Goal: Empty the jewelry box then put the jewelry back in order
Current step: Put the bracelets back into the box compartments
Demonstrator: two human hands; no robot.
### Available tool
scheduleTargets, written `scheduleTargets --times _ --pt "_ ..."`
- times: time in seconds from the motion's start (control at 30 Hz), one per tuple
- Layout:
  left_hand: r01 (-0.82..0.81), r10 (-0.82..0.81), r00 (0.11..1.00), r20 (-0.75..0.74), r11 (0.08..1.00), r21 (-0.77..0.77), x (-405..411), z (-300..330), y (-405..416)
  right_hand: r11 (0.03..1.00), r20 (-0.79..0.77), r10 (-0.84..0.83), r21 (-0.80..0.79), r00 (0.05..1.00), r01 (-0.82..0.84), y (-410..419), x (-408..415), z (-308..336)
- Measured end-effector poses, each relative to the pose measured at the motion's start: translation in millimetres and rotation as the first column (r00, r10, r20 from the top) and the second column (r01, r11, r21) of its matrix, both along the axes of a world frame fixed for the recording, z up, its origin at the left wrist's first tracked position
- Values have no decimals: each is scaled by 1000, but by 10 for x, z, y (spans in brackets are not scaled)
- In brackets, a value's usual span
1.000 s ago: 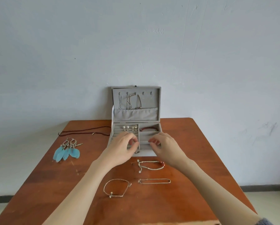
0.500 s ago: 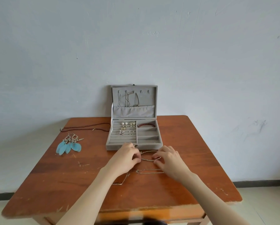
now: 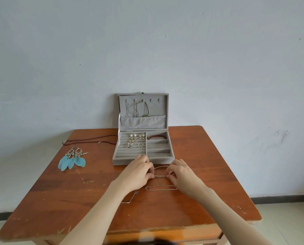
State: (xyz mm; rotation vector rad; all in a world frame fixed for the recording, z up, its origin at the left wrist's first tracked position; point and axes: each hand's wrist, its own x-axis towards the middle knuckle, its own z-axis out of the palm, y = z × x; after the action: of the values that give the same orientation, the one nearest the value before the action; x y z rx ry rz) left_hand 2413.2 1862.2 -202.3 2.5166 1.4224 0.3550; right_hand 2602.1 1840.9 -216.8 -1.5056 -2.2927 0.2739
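Both hands, left (image 3: 140,171) and right (image 3: 182,175), pinched the ends of a bracelet (image 3: 161,176) on the bench (image 3: 59,191), just before the open box (image 3: 143,149). It looked like mid-sorting; next, a lift into a free slot. A second earlier, the hands were inside the box.

One head-worn camera looks forward and down across the table (image 3: 59,200) toward the wall (image 3: 218,68).

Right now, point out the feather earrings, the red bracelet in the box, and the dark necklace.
feather earrings (image 3: 71,161), head view, blue feathers.
red bracelet (image 3: 156,137), head view, bead strand.
dark necklace (image 3: 94,139), head view, cord.
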Motion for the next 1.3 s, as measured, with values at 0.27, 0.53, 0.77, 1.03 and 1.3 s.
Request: scheduleTargets --times 0.27,0.53,0.77,1.03,1.3 --pt "-47 220 833 508 942 -331 86 273 11 927 -668 -240 -374 704 -39 18 1 269" --pt "10 414 647 640 835 -550 55 431 305 826 -796 -424 -536 432 -177 341 108 487" --pt "-247 465 650 601 877 -412 122 359 691 862 -691 -446 -503 568 64 815 90 479" --pt "-416 430 787 442 899 -135 236 129 976 926 -426 -370 -238 825 293 1140 -37 361" --pt "-389 358 847 393 921 -1 247 71 1030 966 -106 -253 -85 962 244 1225 -76 320"
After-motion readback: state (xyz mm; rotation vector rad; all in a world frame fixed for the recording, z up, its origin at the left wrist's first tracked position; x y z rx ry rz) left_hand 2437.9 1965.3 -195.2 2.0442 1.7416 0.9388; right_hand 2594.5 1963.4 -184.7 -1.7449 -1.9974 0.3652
